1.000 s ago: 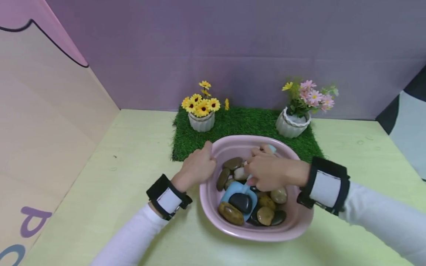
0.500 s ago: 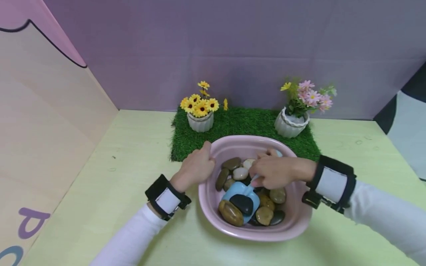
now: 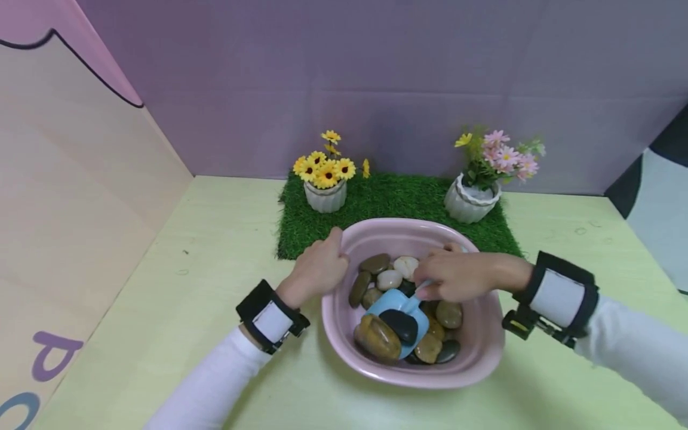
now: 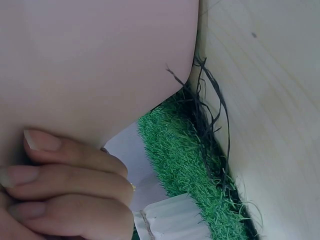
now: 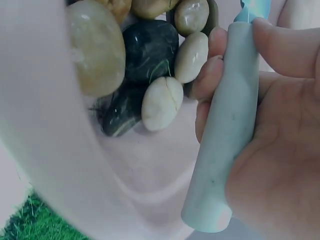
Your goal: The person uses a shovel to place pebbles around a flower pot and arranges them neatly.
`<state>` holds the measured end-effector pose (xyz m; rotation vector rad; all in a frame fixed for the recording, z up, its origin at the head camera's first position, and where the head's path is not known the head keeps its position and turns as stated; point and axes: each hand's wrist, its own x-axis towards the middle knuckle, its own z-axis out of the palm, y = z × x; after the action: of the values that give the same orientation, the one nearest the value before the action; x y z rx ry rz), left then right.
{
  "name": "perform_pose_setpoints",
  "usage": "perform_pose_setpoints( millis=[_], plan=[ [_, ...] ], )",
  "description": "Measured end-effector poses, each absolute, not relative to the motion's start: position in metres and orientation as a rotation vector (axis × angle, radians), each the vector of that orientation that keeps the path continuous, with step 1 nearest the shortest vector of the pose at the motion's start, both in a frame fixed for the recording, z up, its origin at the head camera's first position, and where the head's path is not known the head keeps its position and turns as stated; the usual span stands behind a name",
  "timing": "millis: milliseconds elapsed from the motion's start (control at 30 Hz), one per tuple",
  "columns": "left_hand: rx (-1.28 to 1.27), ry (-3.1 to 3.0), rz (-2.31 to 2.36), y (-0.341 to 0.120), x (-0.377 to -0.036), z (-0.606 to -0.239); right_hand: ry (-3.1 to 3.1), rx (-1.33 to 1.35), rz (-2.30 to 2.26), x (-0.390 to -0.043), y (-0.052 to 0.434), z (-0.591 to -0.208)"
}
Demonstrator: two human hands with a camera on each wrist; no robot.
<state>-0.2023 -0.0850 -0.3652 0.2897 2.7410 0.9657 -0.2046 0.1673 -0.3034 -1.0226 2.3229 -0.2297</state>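
A person is working over a pink basin [image 3: 486, 352] that is sitting near the middle of a pale yellow-green table [image 3: 204, 239]. The right hand [image 3: 457, 276] is curling its fingers [image 5: 212, 65] and thumb around the pale handle of a small blue shovel [image 3: 400, 312]; the wrist view is showing the handle lying across the palm, pinned by the thumb from above. The shovel's blade is resting among the smooth stones [image 3: 376, 263] inside the basin, at its near middle, and it is carrying a black stone [image 3: 400, 325], with a brown stone [image 3: 377, 337] lying just to its left at the blade's edge. White, tan, olive and dark pebbles are lying around the blade, towards both the far and the near sides.

The left hand [image 3: 318, 269] is gripping the basin's far left rim, its fingers [image 4: 65, 185] curling pressed together against the pink outer wall, as the left wrist view is showing.

Just beyond the basin a green grass mat [image 3: 398, 200] is lying on the table, its near edge touching or passing under the basin. A white ribbed pot of yellow flowers [image 3: 325, 179] is standing at its far left, and a white pot of pink flowers [image 3: 478, 179] at its far right. A purple wall is closing the far side. On the left panel, near the lower corner, parts of purple and blue letters [image 3: 48, 358] are showing, too cut off to read.
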Motion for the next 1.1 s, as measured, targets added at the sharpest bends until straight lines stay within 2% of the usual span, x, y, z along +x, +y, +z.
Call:
perform_pose_setpoints(
  millis=[1100],
  plan=[
    [0.298, 2.705, 1.014, -0.086, -0.203, -0.366, 2.502, -0.920, -0.215, -0.224, 0.209, -0.278]
  ],
)
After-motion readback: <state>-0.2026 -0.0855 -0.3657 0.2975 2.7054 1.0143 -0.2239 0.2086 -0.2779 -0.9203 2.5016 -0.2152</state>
